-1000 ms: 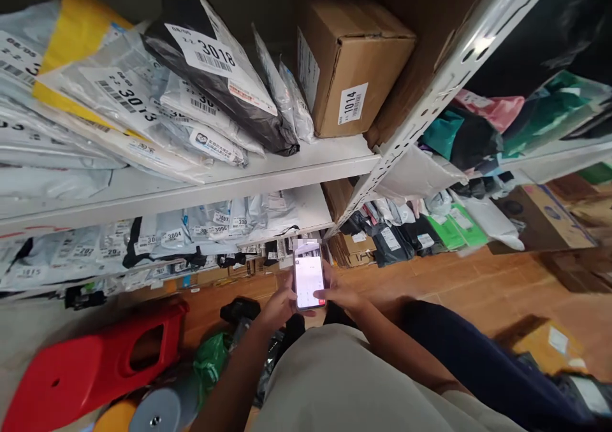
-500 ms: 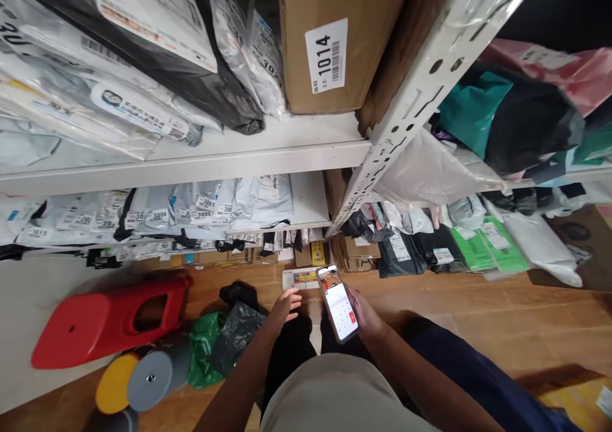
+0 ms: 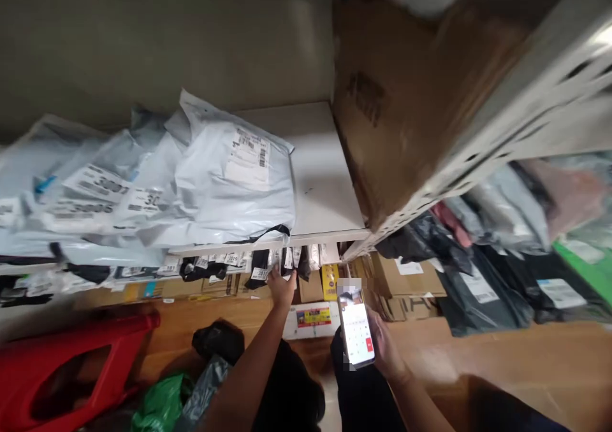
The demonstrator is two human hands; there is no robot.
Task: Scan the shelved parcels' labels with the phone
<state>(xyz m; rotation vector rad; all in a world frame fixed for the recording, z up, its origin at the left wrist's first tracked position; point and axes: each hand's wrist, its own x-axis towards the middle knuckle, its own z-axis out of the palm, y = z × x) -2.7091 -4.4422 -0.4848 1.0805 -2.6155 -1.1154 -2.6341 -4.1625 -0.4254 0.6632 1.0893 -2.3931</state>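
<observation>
My right hand [image 3: 385,349] is wrapped round a smartphone [image 3: 357,333], whose lit screen shows a keypad with a red key. Over on the lower shelf, my left hand [image 3: 282,288] reaches up to a row of small labelled packets, its fingers apart. Beside those fingers is a black packet [image 3: 259,269] with a white numbered label; whether they touch any packet I cannot tell. Above this row, a large white parcel bag [image 3: 234,177] with a printed label lies on the middle shelf [image 3: 322,164].
A shelf upright [image 3: 459,177] slants down beside a big cardboard box [image 3: 377,132]. On the floor at left are a red stool [image 3: 115,349] and a green plastic bag [image 3: 160,406]. Dark parcels [image 3: 488,292] lie at right. A yellow box [image 3: 329,282] stands under the shelf.
The view has moved down and closer to the lower shelves. My left hand has reached forward from beside the phone to the small packets. The phone stays in my right hand.
</observation>
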